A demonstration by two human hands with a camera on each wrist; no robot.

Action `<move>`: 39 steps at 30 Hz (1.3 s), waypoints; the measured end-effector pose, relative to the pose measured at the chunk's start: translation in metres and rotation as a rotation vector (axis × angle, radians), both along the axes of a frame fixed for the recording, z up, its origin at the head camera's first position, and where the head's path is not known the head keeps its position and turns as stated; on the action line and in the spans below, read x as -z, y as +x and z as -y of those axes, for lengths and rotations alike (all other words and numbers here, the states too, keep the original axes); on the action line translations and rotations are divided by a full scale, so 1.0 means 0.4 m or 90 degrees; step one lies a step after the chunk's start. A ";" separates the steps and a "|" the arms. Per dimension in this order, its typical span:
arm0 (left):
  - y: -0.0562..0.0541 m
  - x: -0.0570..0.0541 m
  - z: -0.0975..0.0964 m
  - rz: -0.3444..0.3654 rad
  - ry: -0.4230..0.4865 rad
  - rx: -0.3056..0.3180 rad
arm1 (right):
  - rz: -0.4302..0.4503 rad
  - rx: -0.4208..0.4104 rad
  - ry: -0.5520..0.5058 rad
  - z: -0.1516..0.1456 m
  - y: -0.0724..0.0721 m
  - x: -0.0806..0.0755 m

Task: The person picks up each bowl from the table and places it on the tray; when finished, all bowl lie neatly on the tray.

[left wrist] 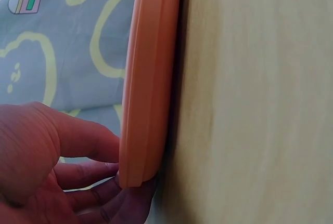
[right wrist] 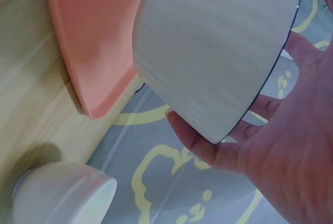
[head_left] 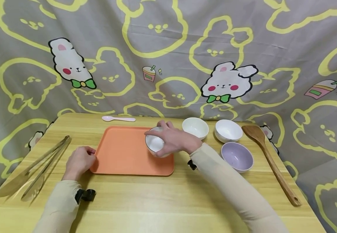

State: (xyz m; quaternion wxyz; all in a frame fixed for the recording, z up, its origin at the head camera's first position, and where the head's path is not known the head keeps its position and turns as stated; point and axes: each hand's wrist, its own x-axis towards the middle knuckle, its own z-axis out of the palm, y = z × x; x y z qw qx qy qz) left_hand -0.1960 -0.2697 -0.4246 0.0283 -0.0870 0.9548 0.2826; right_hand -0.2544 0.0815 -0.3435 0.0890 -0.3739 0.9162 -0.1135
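My left hand [head_left: 79, 161] pinches the left edge of an orange rectangular tray [head_left: 122, 152] lying on the table. In the left wrist view, the thumb and fingers close about the tray's corner [left wrist: 148, 89]. My right hand [head_left: 175, 139] grips a white bowl [head_left: 154, 144] with a thin dark rim, held tilted over the tray's right part. Seen from the right wrist, the bowl's pale outer wall [right wrist: 218, 42] hangs above the tray surface, with fingers spread across its rim and side.
Beyond the right arm stand a cream bowl [head_left: 196, 127], another white bowl [head_left: 228, 130] and a purple bowl [head_left: 237, 157]. A wooden spatula [head_left: 269, 158] lies at far right. Tongs [head_left: 44, 161] lie at left, and a pale pink spoon [head_left: 119, 119] behind the tray. A patterned curtain hangs behind.
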 end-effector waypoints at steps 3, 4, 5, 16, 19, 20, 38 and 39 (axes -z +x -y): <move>0.000 -0.003 0.002 0.013 0.009 0.001 | 0.011 0.005 0.005 0.016 -0.009 0.000; 0.000 -0.003 0.003 0.017 0.011 0.002 | 0.012 0.006 0.005 0.021 -0.012 0.001; -0.001 -0.004 0.003 0.019 0.012 0.004 | 0.010 0.007 0.006 0.026 -0.016 0.002; -0.005 -0.009 0.005 0.022 0.023 0.018 | 0.017 -0.008 0.004 0.088 -0.053 0.008; -0.006 -0.009 0.005 0.022 0.026 0.017 | 0.012 -0.012 0.006 0.111 -0.064 0.006; -0.006 -0.009 0.006 0.020 0.027 0.018 | 0.014 -0.014 0.005 0.119 -0.067 0.004; -0.014 0.000 0.014 0.017 0.034 0.025 | 0.077 -0.024 0.018 0.235 -0.114 0.000; -0.014 0.000 0.015 0.017 0.035 0.026 | 0.077 -0.024 0.022 0.240 -0.116 0.001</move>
